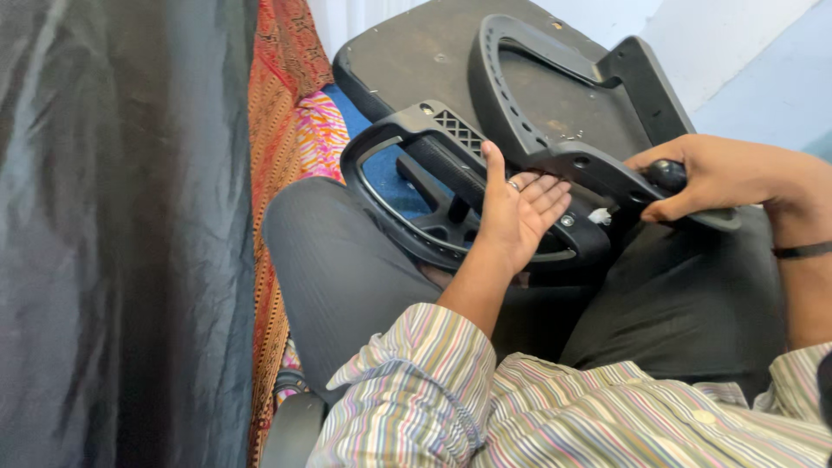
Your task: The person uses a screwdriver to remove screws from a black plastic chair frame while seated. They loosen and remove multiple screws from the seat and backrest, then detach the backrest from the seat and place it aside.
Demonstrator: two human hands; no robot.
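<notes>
- Black plastic chair armrest frame (433, 186) is propped across the lap, against the upturned chair seat base (416, 52)
- Left hand (520, 212) lies open, palm flat against the frame, nothing clasped
- Right hand (706, 173) is closed round a black tool handle (667, 176) at the bracket (598, 173)
- Frame is best kept steady under the palm; handle square to the fastener

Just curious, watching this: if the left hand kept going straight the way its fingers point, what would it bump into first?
The left hand points up and right, so it would probably meet the black plastic armrest frame right at its fingertips. Depth is hard to judge; it may already be touching.
</notes>
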